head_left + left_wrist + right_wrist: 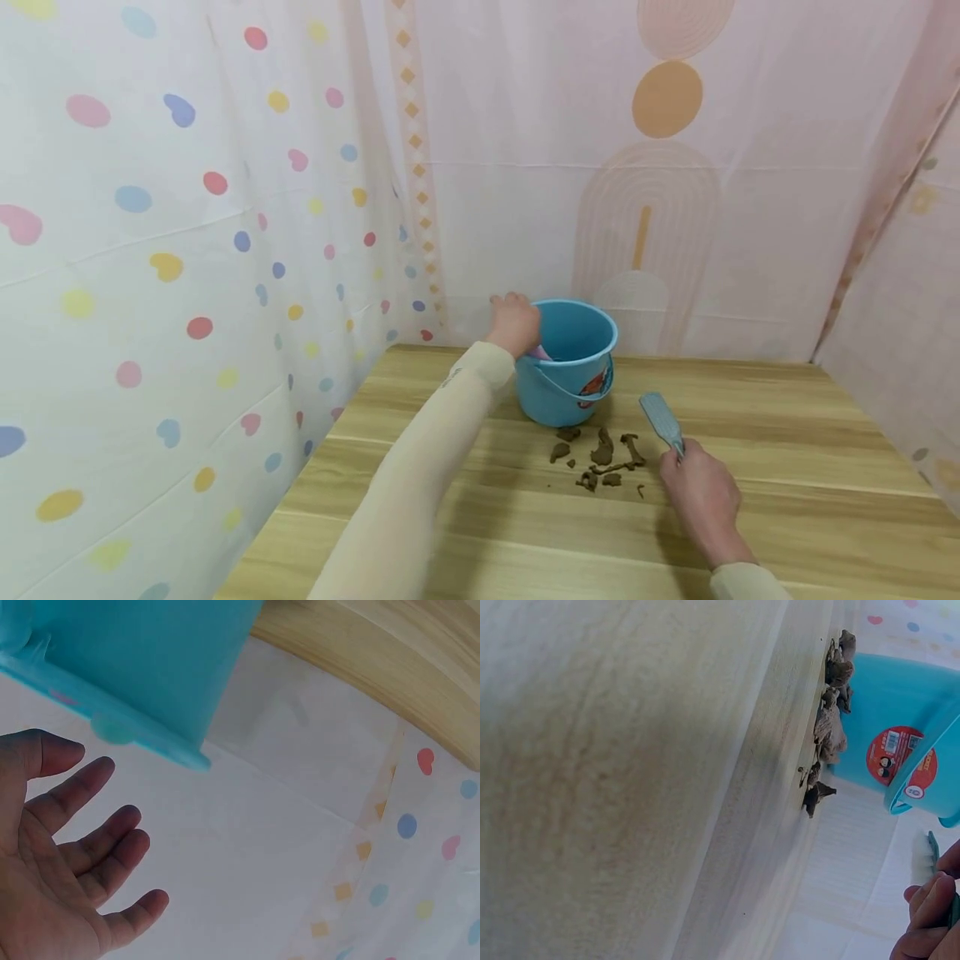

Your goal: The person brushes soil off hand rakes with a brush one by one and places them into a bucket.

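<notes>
My left hand (516,323) is beside the left rim of a light blue bucket (551,400). In the left wrist view its loosely spread fingers (124,821) hold nothing, just off the rim. A bit of something pink (540,353) shows inside the bucket by that hand; most of it is hidden. My right hand (701,492) grips the handle of a blue-grey brush (662,417), held to the right of the bucket. Pale bristles (921,859) show on it in the right wrist view. Several brown, clay-like lumps (602,447) lie on the table in front of the bucket.
The wood-grain table (420,400) ends at a pale printed curtain (495,208) behind the bucket. A dotted curtain (187,292) hangs along the left side, another on the right. The bucket's handle (562,393) hangs down its front, across a red sticker.
</notes>
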### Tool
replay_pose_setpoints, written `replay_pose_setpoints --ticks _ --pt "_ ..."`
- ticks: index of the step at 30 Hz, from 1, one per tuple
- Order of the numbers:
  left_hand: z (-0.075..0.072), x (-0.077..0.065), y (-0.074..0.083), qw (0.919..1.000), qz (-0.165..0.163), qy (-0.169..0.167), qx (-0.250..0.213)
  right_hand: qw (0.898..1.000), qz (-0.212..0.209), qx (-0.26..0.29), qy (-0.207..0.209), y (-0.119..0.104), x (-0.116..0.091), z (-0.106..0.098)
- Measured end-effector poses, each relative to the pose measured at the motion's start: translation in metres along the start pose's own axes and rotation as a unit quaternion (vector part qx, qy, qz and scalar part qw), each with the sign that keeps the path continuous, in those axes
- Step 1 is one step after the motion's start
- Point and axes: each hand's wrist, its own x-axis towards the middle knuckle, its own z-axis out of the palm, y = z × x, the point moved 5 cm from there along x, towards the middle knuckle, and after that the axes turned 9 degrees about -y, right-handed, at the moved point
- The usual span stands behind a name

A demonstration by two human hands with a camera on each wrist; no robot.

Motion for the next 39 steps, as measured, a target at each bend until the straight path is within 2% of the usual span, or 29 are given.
replay_pose_setpoints --ticks 6,9,14,19,21,24,27,30,33,37,39 --pt "-0.007 -0.010 -0.015 0.9998 -0.003 0.001 -0.017 1.000 -0.001 0.004 -0.003 0.000 0.001 -0.001" --pt "-0.007 -0.018 -0.025 0.9983 -0.006 0.007 -0.057 1.000 -0.005 0.004 0.004 0.001 0.003 -0.002" --pt "0.000 -0.038 -0.041 0.9901 -0.014 0.033 -0.136 1.000 -0.006 0.001 0.015 0.005 0.006 -0.007" --pt "0.023 -0.068 -0.059 0.9781 -0.046 0.059 -0.194 1.000 -0.011 -0.003 0.009 0.008 0.010 -0.012" --pt "0.035 -0.081 -0.066 0.9741 -0.062 0.058 -0.210 1.000 -0.014 -0.005 0.008 0.010 0.011 -0.012" --pt "0.056 -0.101 -0.072 0.9727 -0.080 0.049 -0.212 0.999 -0.029 -0.010 0.008 0.011 0.014 -0.011" --pt "0.076 -0.118 -0.071 0.9749 -0.077 0.048 -0.203 0.999 -0.048 -0.024 0.005 0.012 0.018 -0.011" --pt "0.090 -0.129 -0.063 0.9775 -0.069 0.052 -0.192 0.998 -0.054 -0.034 -0.004 0.015 0.021 -0.012" --pt "0.100 -0.134 -0.053 0.9823 -0.063 0.041 -0.172 0.998 -0.044 -0.033 -0.016 0.018 0.027 -0.013" --pt "0.112 -0.137 -0.040 0.9887 -0.060 0.003 -0.137 0.998 -0.031 -0.038 -0.036 0.022 0.037 -0.011" --pt "0.118 -0.137 -0.033 0.9891 -0.056 -0.010 -0.136 0.998 -0.022 -0.046 -0.042 0.024 0.042 -0.009"
